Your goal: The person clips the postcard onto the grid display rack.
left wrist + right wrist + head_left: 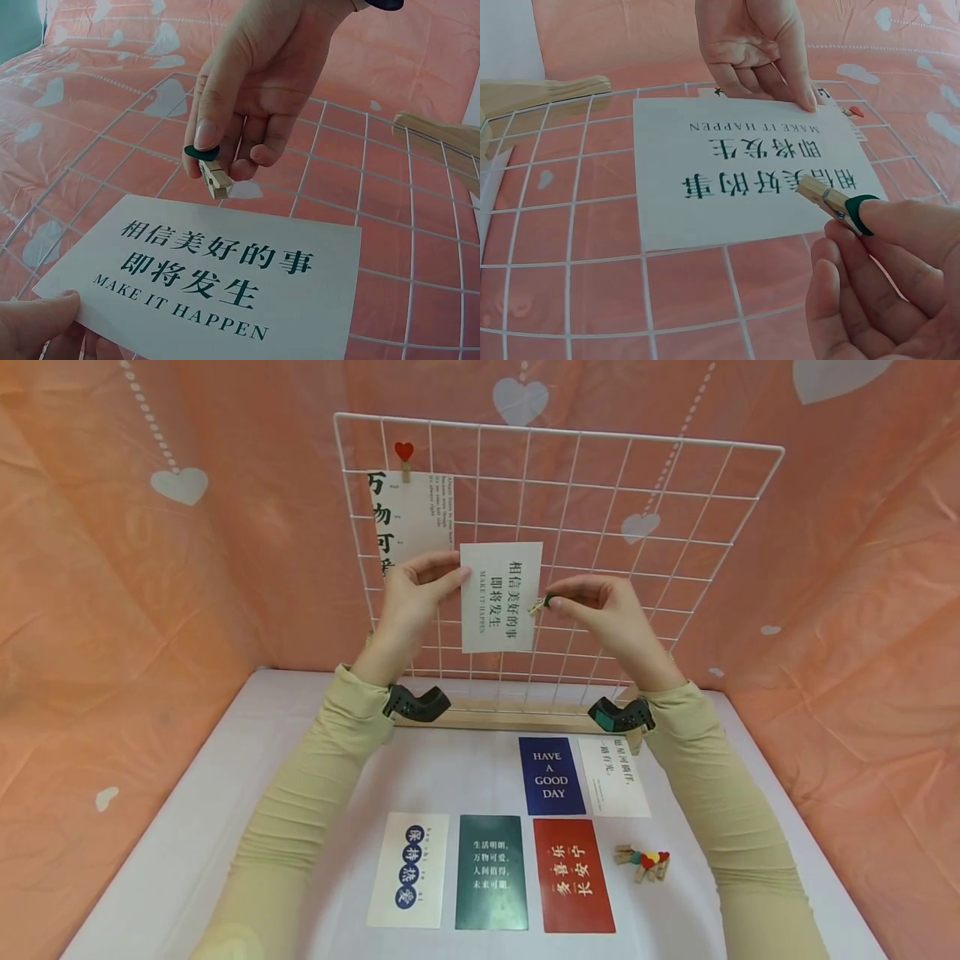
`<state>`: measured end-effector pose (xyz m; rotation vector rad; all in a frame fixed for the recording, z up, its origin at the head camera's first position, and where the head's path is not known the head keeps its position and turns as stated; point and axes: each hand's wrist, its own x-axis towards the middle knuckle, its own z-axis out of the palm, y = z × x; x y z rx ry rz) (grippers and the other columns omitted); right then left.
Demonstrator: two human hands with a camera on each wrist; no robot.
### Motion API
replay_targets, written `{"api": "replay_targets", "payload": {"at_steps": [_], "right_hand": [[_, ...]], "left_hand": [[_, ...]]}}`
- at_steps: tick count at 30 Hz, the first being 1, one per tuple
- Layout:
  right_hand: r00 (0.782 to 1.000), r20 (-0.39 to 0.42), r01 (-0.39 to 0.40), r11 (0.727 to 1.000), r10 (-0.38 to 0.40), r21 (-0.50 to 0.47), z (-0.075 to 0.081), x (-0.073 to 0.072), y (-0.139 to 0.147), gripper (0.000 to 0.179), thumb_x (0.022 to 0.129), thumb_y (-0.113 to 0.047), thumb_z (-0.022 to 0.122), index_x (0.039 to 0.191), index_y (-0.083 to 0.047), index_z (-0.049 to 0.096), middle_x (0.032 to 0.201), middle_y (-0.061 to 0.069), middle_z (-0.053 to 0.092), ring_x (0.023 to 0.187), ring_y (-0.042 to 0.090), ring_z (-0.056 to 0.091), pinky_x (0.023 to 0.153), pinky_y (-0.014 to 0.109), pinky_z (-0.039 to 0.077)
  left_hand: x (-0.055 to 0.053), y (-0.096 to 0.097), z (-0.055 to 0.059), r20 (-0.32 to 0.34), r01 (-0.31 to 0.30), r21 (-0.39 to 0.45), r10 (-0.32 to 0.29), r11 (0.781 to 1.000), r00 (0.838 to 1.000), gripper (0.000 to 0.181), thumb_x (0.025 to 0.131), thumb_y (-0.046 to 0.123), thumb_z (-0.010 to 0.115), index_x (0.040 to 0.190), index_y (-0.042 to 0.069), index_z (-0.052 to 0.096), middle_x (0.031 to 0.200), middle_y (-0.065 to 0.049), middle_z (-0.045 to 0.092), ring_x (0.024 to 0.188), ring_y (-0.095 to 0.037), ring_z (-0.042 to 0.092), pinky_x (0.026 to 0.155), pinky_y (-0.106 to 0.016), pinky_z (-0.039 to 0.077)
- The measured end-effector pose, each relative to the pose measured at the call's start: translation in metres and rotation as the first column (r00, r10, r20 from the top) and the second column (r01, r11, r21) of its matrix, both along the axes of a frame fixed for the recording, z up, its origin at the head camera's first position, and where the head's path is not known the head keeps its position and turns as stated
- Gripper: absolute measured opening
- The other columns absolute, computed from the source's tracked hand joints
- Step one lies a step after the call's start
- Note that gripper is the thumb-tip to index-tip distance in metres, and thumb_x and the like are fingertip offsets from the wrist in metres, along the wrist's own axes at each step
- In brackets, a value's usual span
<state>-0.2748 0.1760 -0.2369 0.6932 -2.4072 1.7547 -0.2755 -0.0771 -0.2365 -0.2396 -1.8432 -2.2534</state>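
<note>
Before the upright wire grid point(558, 432), between its side edges, the left hand point(420, 597) pinches the "MAKE IT HAPPEN" card point(487, 602) by its left edge, thumb on the printed face. The right hand point(603, 606) pinches a green-topped clothespin point(832, 202), thumb on the disc; its tip is near the card's right edge. Near the grid's upper left corner, a red-heart clothespin point(405, 456) holds a lettered sheet point(420, 510). On the table point(225, 793), toward the far edge: a blue card point(552, 777) and a pale card point(615, 781). Nearer: a blue-circle card point(408, 870), a green card point(491, 872), a red card point(573, 877) and, toward the right edge, a clothespin pile point(645, 862).
</note>
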Motion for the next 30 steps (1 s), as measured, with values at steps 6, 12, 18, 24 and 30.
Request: {"api": "replay_targets", "payload": {"at_steps": [6,12,18,24,30], "right_hand": [[1.0,-0.017,0.015,1.0,-0.015,0.016,0.011,-0.003,-0.004,0.03,0.09,-0.018,0.068,0.114,-0.001,0.067,0.107,0.005,0.067,0.099,0.018,0.062,0.09,0.032,0.05],[0.999,-0.037,-0.012,0.999,0.01,-0.038,0.02,-0.007,-0.01,0.025,0.09,-0.014,0.068,0.111,0.0,0.068,0.104,0.008,0.069,0.097,0.021,0.064,0.089,0.031,0.05],[0.998,-0.07,0.002,1.0,-0.004,-0.031,0.025,-0.011,-0.015,0.023,0.09,-0.014,0.069,0.109,-0.002,0.07,0.101,0.007,0.069,0.098,0.022,0.063,0.091,0.031,0.049],[0.996,-0.094,0.008,1.0,-0.01,-0.025,0.031,-0.014,-0.02,0.025,0.09,-0.014,0.069,0.11,0.0,0.069,0.104,0.007,0.068,0.098,0.02,0.063,0.089,0.031,0.05],[0.993,-0.116,0.022,0.997,-0.031,-0.078,0.043,-0.018,-0.026,0.024,0.089,-0.01,0.068,0.11,0.001,0.068,0.104,0.007,0.068,0.099,0.021,0.063,0.091,0.031,0.049]], "left_hand": [[-0.005,0.0,0.007,-0.002,-0.026,0.001,0.026,1.0,1.0,0.026,0.086,0.006,0.071,0.112,0.003,0.068,0.1,-0.007,0.067,0.093,-0.019,0.062,0.083,-0.03,0.053],[-0.011,0.001,0.015,-0.021,-0.057,0.013,0.058,0.998,0.998,0.025,0.086,0.006,0.071,0.11,0.003,0.069,0.098,-0.006,0.068,0.092,-0.018,0.062,0.083,-0.029,0.053],[-0.014,0.001,0.02,-0.033,-0.067,0.015,0.068,0.998,0.997,0.025,0.086,0.007,0.071,0.11,0.004,0.07,0.1,-0.007,0.067,0.095,-0.018,0.062,0.085,-0.028,0.052],[-0.016,0.004,0.025,-0.041,-0.09,0.028,0.091,0.996,0.995,0.024,0.086,0.006,0.071,0.109,0.003,0.071,0.101,-0.008,0.068,0.095,-0.017,0.062,0.084,-0.028,0.052],[-0.018,0.005,0.029,-0.073,-0.111,0.028,0.113,0.993,0.991,0.025,0.085,0.007,0.071,0.11,0.003,0.071,0.103,-0.009,0.068,0.096,-0.018,0.062,0.084,-0.027,0.053]]}}
